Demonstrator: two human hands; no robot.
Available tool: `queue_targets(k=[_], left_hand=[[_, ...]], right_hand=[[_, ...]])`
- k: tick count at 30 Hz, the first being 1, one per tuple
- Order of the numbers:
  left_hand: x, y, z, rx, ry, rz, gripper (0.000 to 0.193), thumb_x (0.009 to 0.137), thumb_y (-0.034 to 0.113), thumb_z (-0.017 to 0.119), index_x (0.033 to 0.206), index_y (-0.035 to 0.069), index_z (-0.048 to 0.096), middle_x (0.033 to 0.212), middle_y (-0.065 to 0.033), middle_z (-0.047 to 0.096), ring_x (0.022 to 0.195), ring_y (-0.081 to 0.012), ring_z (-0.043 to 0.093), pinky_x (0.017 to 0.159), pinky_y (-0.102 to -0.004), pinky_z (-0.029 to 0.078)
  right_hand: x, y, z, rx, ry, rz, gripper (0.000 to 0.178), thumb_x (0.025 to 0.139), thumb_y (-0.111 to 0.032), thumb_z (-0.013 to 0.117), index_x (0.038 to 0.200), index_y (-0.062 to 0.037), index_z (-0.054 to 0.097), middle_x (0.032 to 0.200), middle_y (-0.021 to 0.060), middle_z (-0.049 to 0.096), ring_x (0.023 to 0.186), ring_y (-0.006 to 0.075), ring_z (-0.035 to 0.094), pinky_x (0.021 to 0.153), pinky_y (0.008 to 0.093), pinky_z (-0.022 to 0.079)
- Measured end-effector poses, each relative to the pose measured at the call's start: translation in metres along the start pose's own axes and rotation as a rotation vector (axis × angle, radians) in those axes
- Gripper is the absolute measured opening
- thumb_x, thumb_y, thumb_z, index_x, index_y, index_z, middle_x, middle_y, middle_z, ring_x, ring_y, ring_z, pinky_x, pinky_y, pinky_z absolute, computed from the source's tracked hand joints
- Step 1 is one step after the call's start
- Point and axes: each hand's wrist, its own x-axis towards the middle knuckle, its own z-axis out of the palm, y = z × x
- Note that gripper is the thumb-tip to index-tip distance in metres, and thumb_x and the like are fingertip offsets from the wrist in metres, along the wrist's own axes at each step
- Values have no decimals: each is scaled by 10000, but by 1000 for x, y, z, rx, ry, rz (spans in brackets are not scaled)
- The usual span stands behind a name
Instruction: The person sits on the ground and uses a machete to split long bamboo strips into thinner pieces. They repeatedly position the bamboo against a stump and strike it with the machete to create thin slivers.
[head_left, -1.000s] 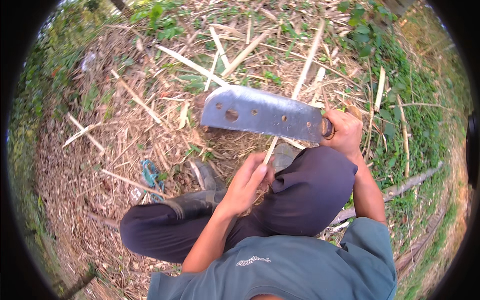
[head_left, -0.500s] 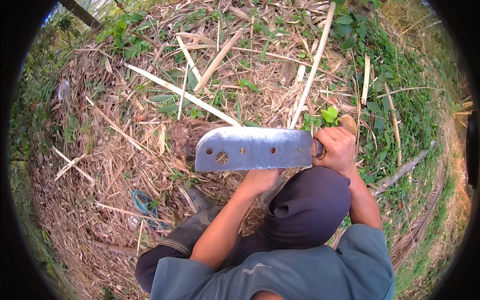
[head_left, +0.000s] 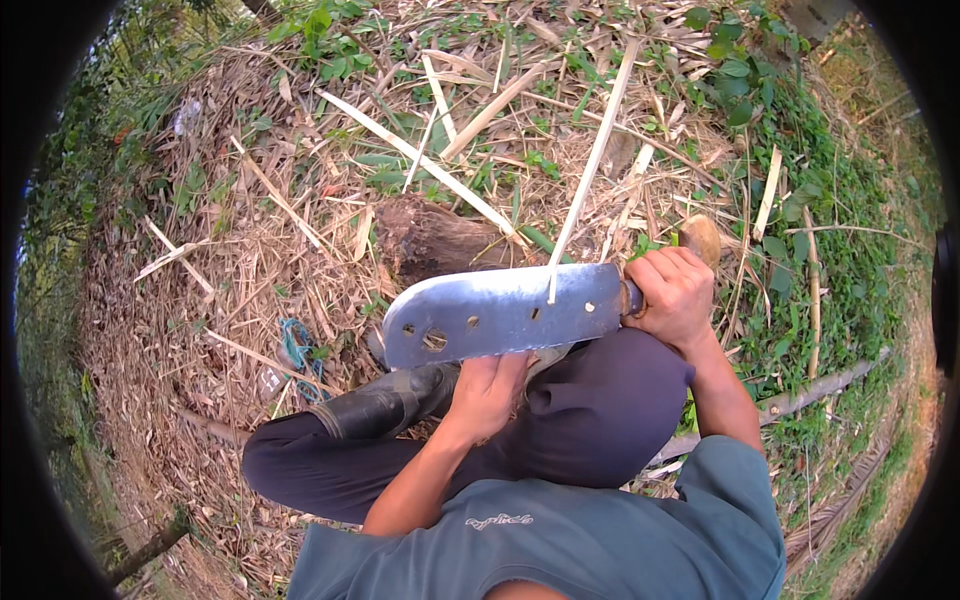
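My right hand (head_left: 672, 298) is closed round the wooden handle (head_left: 702, 240) of a large knife. Its wide steel blade (head_left: 500, 312), rounded at the tip and pierced by several holes, points left across my lap. Below the blade's lower edge is my left hand (head_left: 488, 392); its fingertips run under the steel and are hidden, so whether they grip anything cannot be told. A long pale split strip, apparently bamboo, (head_left: 600, 150) reaches down from the far side, its near end overlapping the blade's upper edge. Just beyond the blade lies a short brown log (head_left: 440, 240).
Split pale strips (head_left: 410, 160) lie scattered over dry leaves. To the left is a tangle of blue cord (head_left: 297, 345). My bent legs and a dark boot (head_left: 395, 400) are close below the blade. A grey pole (head_left: 800, 400) and green plants (head_left: 840, 270) line the right.
The view has shifted, showing more of the log and boot. The blade has tilted, its tip lower, and the strip's near end now overlaps it. My left hand has moved left and down.
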Motion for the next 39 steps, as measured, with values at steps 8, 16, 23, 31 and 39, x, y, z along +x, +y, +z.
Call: queue_targets(k=[8,16,23,31,39], left_hand=[[-105,-24,-22,-4,135,-96,229,1074,217,485,971,17,530,619,18,444,521,-56,391,488,-242,337],[-229,-30,-54,442,82,-323,250,1059,211,494,963,8,604,616,4,485,555,-78,458,535,-268,388],[-130,-27,-49,247,189,-126,382,1097,327,404,1069,4,606,598,56,362,503,-48,314,476,-246,288],[59,-4,13,-196,-86,-85,351,1087,332,448,835,88,471,608,42,355,488,-67,305,445,-251,228],[13,-4,13,-165,6,-74,346,1087,296,438,807,92,448,602,33,356,484,-71,314,441,-255,239]], right_hand=[[4,4,5,72,-45,-23,239,584,-208,745,733,-97,595,669,60,586,648,274,630,629,383,486],[-34,0,12,176,-31,508,194,684,-203,736,756,-66,619,636,118,603,608,329,619,619,407,459],[-31,-1,10,115,81,393,182,656,-182,726,762,-68,632,653,109,614,611,319,628,607,401,468],[-16,7,-13,-37,-28,97,267,607,-232,763,756,-92,594,690,73,622,670,283,661,635,388,520],[-12,10,-8,-11,-101,35,242,658,-257,751,753,-98,596,725,69,637,690,265,660,647,379,510]])
